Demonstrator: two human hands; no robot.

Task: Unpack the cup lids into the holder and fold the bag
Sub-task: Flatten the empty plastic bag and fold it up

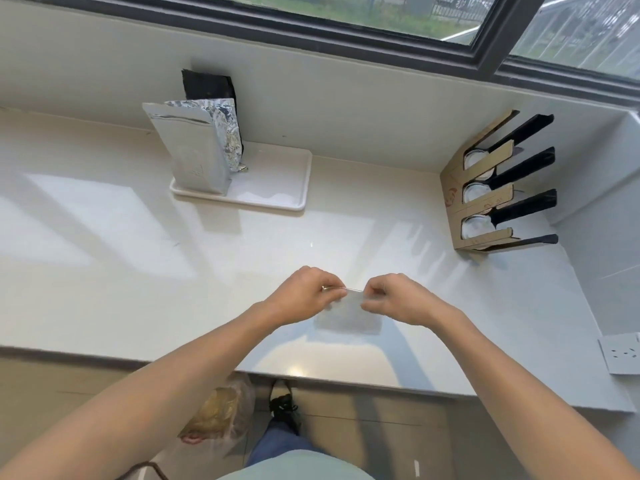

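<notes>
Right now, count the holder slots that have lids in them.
3. The cardboard holder at the right shows lids in its top slot, middle slot and bottom slot. More lids may sit hidden behind each.

A kitchen or drink-preparation counter is indicated. A pale stone countertop [104, 271] is set beneath a dark-framed window [485, 46] along the far wall. Foil pouches [194, 147] are stood on a white tray [277, 188] at the far left. A cardboard cup-lid holder [485, 188] is placed at the right. A wall socket [621, 353] is fitted at the near right.
</notes>
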